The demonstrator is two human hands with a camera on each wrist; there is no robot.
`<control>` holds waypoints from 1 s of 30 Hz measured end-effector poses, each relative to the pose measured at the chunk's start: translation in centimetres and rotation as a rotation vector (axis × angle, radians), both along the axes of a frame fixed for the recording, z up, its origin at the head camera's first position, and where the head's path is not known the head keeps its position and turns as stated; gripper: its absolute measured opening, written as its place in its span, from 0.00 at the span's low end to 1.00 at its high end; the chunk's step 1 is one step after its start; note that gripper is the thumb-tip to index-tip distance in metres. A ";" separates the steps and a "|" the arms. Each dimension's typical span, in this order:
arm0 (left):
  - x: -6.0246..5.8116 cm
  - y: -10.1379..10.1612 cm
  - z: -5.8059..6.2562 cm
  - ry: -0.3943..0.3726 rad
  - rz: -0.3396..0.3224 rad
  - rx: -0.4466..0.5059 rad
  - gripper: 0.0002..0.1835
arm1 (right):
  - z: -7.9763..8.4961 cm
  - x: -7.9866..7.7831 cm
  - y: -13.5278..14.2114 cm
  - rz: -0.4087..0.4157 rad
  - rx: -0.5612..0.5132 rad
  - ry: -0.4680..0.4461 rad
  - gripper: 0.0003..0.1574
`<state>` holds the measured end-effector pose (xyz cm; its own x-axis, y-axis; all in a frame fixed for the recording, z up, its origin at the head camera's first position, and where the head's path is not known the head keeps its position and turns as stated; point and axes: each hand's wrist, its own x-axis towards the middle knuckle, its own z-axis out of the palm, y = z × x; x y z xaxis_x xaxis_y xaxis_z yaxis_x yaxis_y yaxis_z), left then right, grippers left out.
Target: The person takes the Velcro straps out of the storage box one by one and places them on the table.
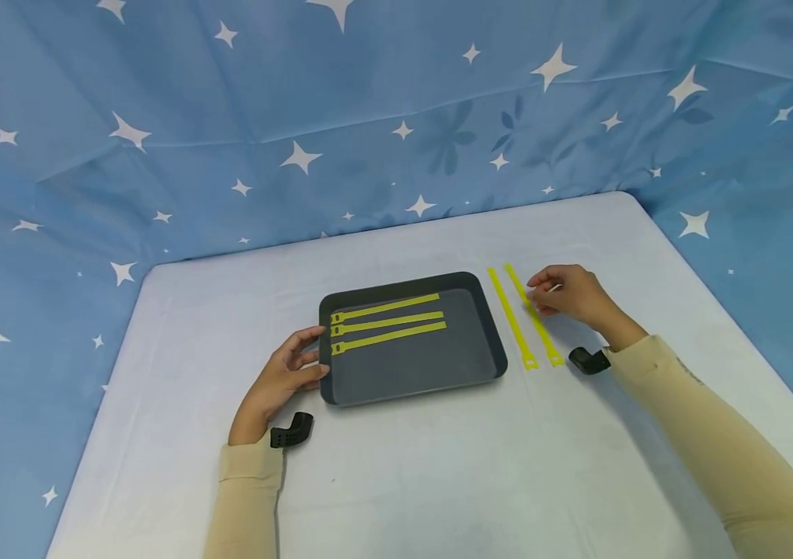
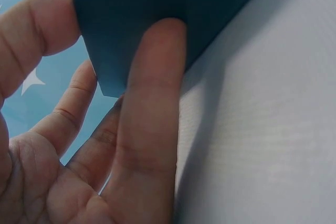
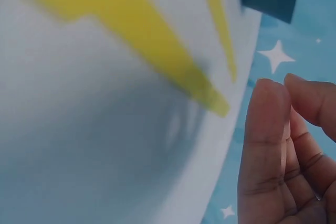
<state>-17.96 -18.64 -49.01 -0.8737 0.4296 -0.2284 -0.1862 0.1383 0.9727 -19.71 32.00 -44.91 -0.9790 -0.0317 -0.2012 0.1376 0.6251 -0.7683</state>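
A dark grey tray point(image 1: 410, 369) sits on the white table, with three yellow cable ties point(image 1: 389, 323) side by side along its far half, slotted heads at the left. My left hand point(image 1: 283, 376) holds the tray's left end. In the left wrist view the thumb presses the tray wall point(image 2: 131, 3) and the other fingers reach its edge. Two more yellow ties lie right of the tray, the left one point(image 1: 511, 320) beside the right one point(image 1: 543, 332). Over the right one's far part is my right hand point(image 1: 569, 296), thumb and fingertip close together, no tie between them.
The white tabletop point(image 1: 473, 473) extends around the tray. A blue star-patterned cloth point(image 1: 368, 116) stands behind the table and at both sides. Black wrist mounts sit on the left wrist point(image 1: 293, 431) and right wrist point(image 1: 588, 360).
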 end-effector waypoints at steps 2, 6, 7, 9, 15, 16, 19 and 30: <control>0.0 0.0 0.0 0.000 -0.002 0.000 0.39 | 0.4 0.1 -0.3 0.008 -0.012 0.015 0.18; 0.0 -0.1 0.0 -0.001 0.001 0.001 0.39 | 1.2 0.3 -1.0 0.022 -0.037 0.051 0.19; -0.1 -0.1 0.0 -0.003 0.002 0.003 0.39 | 1.4 0.3 -1.1 0.026 -0.044 0.059 0.20; -0.1 0.0 0.0 -0.003 -0.001 0.014 0.39 | 1.9 0.3 -1.6 0.038 -0.053 0.078 0.20; -0.1 -0.1 0.0 -0.006 -0.004 0.034 0.40 | 3.0 0.3 -2.8 0.119 -0.135 0.133 0.19; -0.1 -0.1 0.0 -0.005 -0.003 0.030 0.40 | 3.0 0.3 -2.9 0.140 -0.138 0.151 0.19; -0.1 -0.1 0.0 0.001 0.000 0.023 0.40 | 3.2 0.1 -3.5 0.186 -0.141 0.197 0.19; -0.1 -0.1 0.0 -0.005 -0.007 0.043 0.40 | 4.2 -0.6 -5.9 0.275 -0.231 0.217 0.19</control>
<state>-18.08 -18.77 -49.00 -0.8696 0.4452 -0.2137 -0.1898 0.0981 0.9769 -20.28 26.10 -40.66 -0.9468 -0.3178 0.0516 -0.1904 0.4234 -0.8857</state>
